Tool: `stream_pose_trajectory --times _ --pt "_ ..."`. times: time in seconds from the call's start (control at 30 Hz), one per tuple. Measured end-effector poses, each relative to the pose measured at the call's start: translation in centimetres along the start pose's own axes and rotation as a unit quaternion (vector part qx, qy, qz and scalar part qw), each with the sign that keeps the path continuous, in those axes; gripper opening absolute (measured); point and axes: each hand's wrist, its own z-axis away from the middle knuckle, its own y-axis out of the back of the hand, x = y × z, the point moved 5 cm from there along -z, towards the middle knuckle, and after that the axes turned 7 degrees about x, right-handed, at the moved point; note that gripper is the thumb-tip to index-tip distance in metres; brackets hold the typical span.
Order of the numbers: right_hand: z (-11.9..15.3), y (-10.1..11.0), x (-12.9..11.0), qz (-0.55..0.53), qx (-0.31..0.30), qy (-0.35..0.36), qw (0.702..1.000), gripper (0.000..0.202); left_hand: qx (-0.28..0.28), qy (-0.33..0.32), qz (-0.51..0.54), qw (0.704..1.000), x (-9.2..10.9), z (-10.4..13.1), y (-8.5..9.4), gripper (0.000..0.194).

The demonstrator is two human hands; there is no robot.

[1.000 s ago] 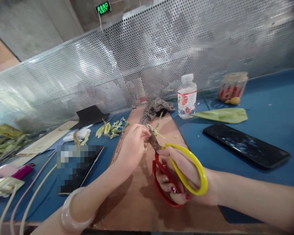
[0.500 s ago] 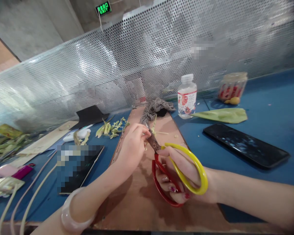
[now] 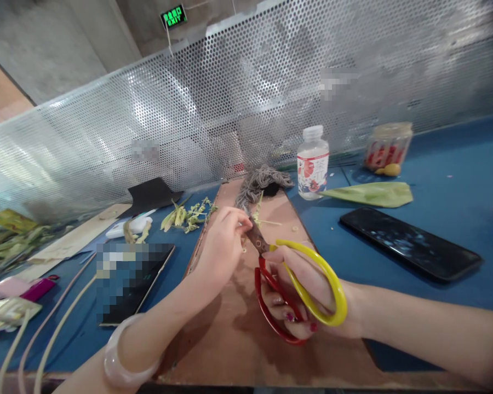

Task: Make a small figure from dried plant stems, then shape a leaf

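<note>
In my right hand is a pair of scissors with one yellow and one red handle loop. Its fingers are wrapped through the loops, and the dark blades point away from me. My left hand is closed in a pinch beside the blades, its fingertips touching or very near them. Whatever the left fingertips pinch is hidden. Both hands are above a brown board. Small pale green scraps lie on the board past the blades, with a bundle of grey yarn at its far end.
To the right are a white-capped bottle, a green husk leaf, a black phone and a jar. A tablet-like device, green plant pieces and pale cords lie left. A perforated metal screen stands behind.
Almost nothing differs. Both hands and the scissors hold nearly the same place, and the view has shifted very slightly.
</note>
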Motion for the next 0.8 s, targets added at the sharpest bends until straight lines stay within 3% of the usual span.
stream_pose_trajectory --times 0.13,0.63,0.8 --pt "0.46 -0.52 -0.17 -0.002 0.0 -0.028 1.0 0.032 0.006 0.003 0.003 1.0 0.08 -0.02 0.09 0.021" --pt "0.27 -0.22 -0.08 0.004 -0.029 0.041 0.999 0.032 0.02 -0.014 -0.004 1.0 0.1 -0.05 0.27 0.02" --pt "0.8 -0.8 -0.41 0.019 0.0 -0.004 1.0 0.028 0.02 -0.008 -0.001 1.0 0.06 0.02 0.26 0.019"
